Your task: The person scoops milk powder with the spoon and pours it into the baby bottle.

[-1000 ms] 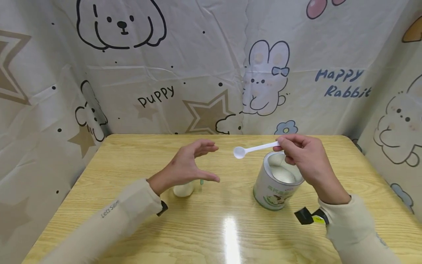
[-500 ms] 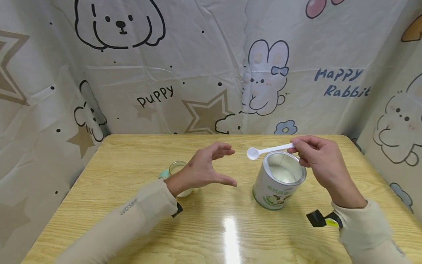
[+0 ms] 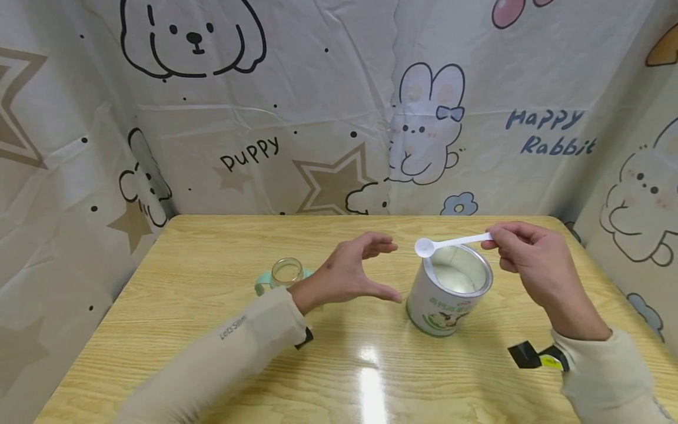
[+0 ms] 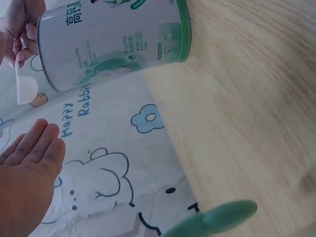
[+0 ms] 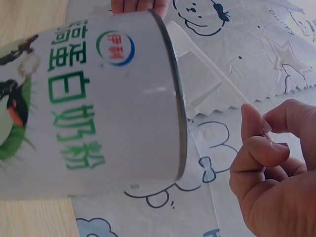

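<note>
A white long-handled scoop [image 3: 424,248] is pinched at its handle end by my right hand [image 3: 535,259]. The scoop's bowl hangs over the left rim of an open milk powder can [image 3: 439,306], which stands upright with pale powder inside. Just left of the can, my left hand [image 3: 355,268] is held in the air with thumb and fingers spread apart and nothing between them. In the left wrist view its fingers [image 4: 42,148] point toward the scoop and the can. Behind the left forearm stands a glass jar [image 3: 286,271] with mint-green handles, partly hidden.
The wooden table [image 3: 212,247] ends at a cloth backdrop [image 3: 318,88] printed with cartoon animals. A mint-green handle [image 4: 229,217] shows at the bottom of the left wrist view. Light glares off the table's front.
Both hands have moved to the right. The scoop has gone from left of the can to above its rim. More of the glass jar shows behind the left arm. The can stays put.
</note>
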### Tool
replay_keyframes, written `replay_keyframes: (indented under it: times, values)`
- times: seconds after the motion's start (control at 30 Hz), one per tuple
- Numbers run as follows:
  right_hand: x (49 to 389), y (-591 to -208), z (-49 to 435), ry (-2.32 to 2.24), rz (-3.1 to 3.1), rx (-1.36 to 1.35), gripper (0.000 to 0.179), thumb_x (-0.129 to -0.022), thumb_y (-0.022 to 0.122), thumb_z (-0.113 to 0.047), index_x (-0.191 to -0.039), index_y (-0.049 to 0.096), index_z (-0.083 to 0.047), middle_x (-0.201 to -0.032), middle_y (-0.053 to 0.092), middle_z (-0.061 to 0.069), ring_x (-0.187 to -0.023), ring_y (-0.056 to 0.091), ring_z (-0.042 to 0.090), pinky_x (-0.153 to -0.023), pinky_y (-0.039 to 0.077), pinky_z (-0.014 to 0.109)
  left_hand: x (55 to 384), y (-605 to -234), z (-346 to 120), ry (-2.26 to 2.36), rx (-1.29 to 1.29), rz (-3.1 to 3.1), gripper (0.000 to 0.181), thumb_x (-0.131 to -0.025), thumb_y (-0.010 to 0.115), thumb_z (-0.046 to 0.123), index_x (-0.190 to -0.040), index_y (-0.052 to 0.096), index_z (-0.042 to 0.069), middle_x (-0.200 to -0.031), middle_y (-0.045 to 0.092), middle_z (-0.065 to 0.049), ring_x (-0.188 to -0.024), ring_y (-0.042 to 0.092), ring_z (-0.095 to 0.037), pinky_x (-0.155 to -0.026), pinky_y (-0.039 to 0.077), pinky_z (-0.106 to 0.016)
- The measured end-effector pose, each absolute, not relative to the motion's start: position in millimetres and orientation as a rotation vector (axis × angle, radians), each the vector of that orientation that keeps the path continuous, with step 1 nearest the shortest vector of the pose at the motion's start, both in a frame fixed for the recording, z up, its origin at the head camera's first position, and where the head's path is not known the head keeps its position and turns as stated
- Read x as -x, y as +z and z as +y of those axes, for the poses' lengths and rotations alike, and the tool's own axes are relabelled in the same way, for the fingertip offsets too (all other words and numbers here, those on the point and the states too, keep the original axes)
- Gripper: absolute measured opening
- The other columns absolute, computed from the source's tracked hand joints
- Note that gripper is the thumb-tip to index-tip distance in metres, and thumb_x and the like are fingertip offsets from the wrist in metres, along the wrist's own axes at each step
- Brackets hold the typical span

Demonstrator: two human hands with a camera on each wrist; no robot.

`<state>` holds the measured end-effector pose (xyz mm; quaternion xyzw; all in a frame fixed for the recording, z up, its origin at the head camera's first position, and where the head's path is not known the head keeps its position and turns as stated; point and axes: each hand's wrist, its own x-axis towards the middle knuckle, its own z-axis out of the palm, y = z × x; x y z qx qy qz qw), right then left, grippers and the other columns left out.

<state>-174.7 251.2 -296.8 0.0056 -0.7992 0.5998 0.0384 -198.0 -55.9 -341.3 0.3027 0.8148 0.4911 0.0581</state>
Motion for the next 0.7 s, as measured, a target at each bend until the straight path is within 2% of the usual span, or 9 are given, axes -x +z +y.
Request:
replay_keyframes:
  times: [0.47, 0.7]
  values:
    - [172, -305, 271, 2.05, -2.228, -0.086, 0.015, -0.098, 0.065, -0.01, -0.089, 0.075, -0.015, -0.078, 0.071, -0.003, -0.061, 0.045, 0.009, -0.049, 0.044, 0.016, 204, -353, -33, 1.458, -0.987, 2.497, 0.092, -0.066, 0.096, 0.021, -0.142, 0.046, 0.004, -0.143, 0.055, -0.01, -0.134, 0.05, -0.023, -0.11, 0.041, -0.032]
    - [171, -308, 279, 2.054, -2.228, -0.042, 0.016, -0.098, 0.064, -0.009, -0.088, 0.074, -0.016, -0.076, 0.07, -0.003, -0.061, 0.045, 0.009, -0.048, 0.043, 0.017, 204, -357, -16, 1.457, -1.011, 2.497, 0.1, -0.066, 0.096, 0.023, -0.146, 0.042, 0.002, -0.149, 0.048, -0.012, -0.138, 0.045, -0.022, -0.111, 0.037, -0.024]
